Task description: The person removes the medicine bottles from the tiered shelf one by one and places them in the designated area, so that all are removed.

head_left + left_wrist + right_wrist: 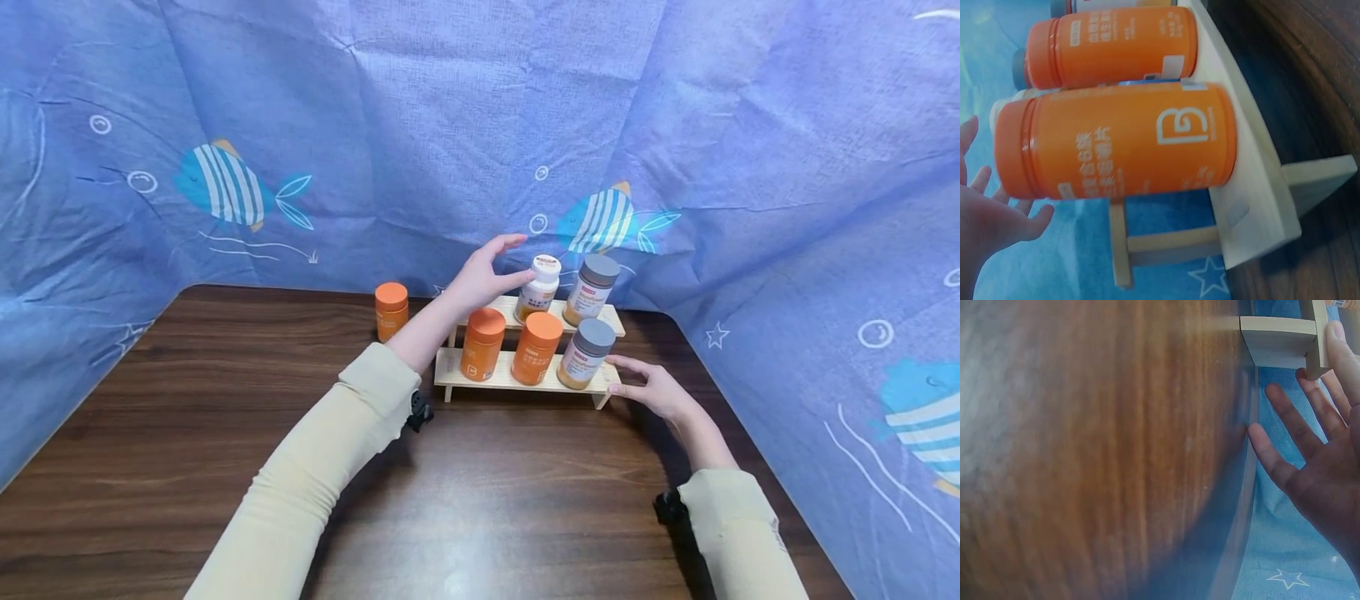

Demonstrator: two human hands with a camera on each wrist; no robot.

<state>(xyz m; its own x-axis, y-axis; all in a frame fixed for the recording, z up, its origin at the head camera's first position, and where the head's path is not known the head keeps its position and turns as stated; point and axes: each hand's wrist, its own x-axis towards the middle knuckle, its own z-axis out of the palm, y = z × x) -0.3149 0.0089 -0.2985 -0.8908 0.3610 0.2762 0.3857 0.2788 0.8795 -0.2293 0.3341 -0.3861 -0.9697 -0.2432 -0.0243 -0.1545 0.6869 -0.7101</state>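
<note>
A two-tier wooden display stand (517, 382) holds several bottles. My left hand (486, 279) reaches over it with fingers spread, its thumb at the white bottle (538, 292) on the upper tier; I cannot tell whether they touch. Beside that bottle stands a grey-lidded jar (589, 292). On the lower tier are two orange bottles (482, 346) and another grey-lidded jar (583, 357). In the left wrist view, an orange bottle (1129, 140) partly hides the white one. My right hand (656, 390) pinches the stand's right end between thumb and forefinger; its other fingers (1291, 419) extend loosely.
Another orange bottle (392, 310) stands on the dark wooden table (187, 417), left of the stand and partly behind my left forearm. A blue fish-print cloth (450, 125) hangs behind the table and along both sides.
</note>
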